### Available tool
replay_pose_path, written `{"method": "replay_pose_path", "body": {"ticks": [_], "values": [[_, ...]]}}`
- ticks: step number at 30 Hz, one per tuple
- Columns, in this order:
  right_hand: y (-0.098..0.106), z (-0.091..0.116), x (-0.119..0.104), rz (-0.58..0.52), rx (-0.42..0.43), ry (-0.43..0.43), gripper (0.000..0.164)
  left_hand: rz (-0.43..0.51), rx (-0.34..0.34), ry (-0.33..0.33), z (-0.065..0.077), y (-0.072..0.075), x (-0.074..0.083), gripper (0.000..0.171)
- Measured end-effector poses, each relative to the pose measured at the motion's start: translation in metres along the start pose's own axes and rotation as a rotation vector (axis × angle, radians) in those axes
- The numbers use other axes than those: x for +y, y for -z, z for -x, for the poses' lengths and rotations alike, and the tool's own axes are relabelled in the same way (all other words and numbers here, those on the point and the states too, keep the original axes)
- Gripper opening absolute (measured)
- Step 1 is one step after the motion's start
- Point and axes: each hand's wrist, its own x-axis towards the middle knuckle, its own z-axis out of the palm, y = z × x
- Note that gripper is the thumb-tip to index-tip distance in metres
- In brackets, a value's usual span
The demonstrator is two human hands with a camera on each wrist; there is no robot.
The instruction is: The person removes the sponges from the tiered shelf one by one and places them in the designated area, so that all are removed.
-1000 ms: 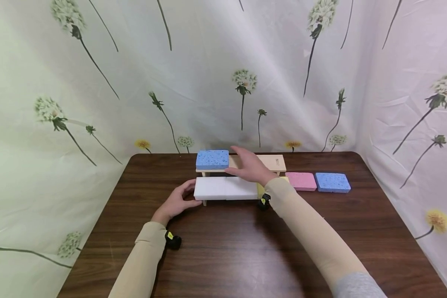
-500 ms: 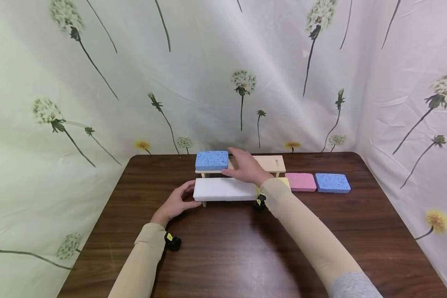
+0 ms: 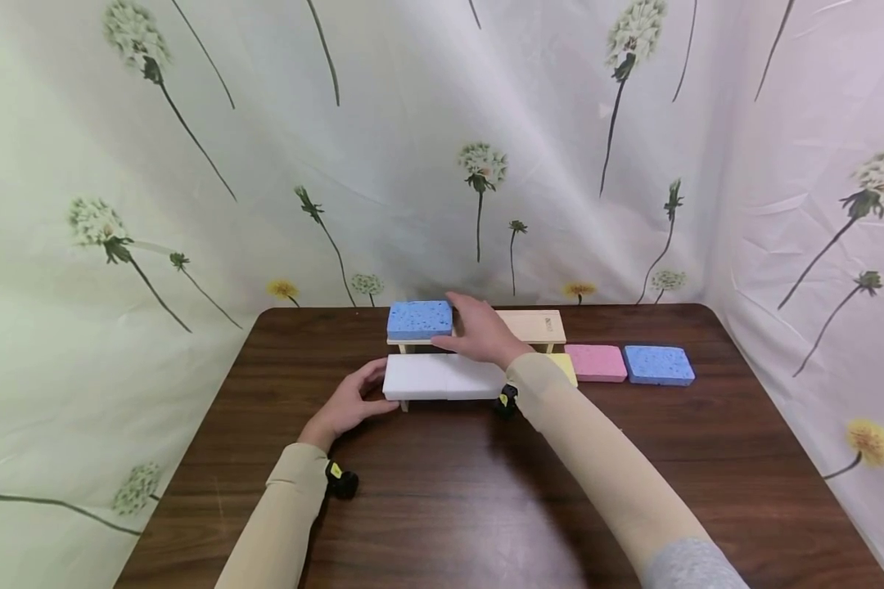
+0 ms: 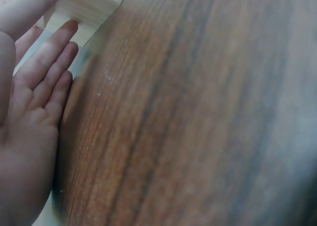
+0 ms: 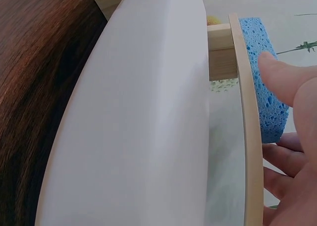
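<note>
A blue sponge (image 3: 420, 320) lies at the left of the upper shelf of a two-tier wooden stand (image 3: 530, 325). My right hand (image 3: 484, 331) is at that sponge's right end, thumb spread over its front edge and forefinger by its back corner. In the right wrist view the thumb overlaps the blue sponge (image 5: 267, 104), while the other fingers hang behind the shelf. White sponges (image 3: 442, 376) fill the left of the lower shelf. My left hand (image 3: 348, 403) holds the stand's left end, thumb at the front and fingers behind; a fingertip touches pale wood (image 4: 86, 18).
A yellow sponge (image 3: 566, 366) shows partly behind the right sleeve. A pink sponge (image 3: 597, 363) and another blue sponge (image 3: 659, 365) lie in a row to the right on the brown table (image 3: 442, 507). A flowered curtain (image 3: 412, 164) hangs behind.
My right hand has shifted left along the upper shelf, and its thumb now overlaps the blue sponge's front right edge. The left hand and the sponges stay where they were.
</note>
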Motion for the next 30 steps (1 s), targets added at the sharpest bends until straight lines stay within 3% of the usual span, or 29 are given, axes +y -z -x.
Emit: {"method": "replay_pose_path", "body": {"ticks": [13,19,30], "values": [[-0.0062,-0.0032,-0.0011,0.04,0.025,-0.016,0.091,0.013,-0.005,-0.016,-0.0012,-0.0006,-0.0002,0.077],[-0.0092,-0.0026,-0.0036,0.033,0.009,-0.025,0.086,-0.006,-0.001,0.004,0.0039,0.0017,-0.0005,0.078],[-0.0064,-0.0031,0.0017,-0.006,0.049,0.001,0.083,0.013,-0.003,0.009,-0.0018,-0.0006,-0.002,0.081]]}}
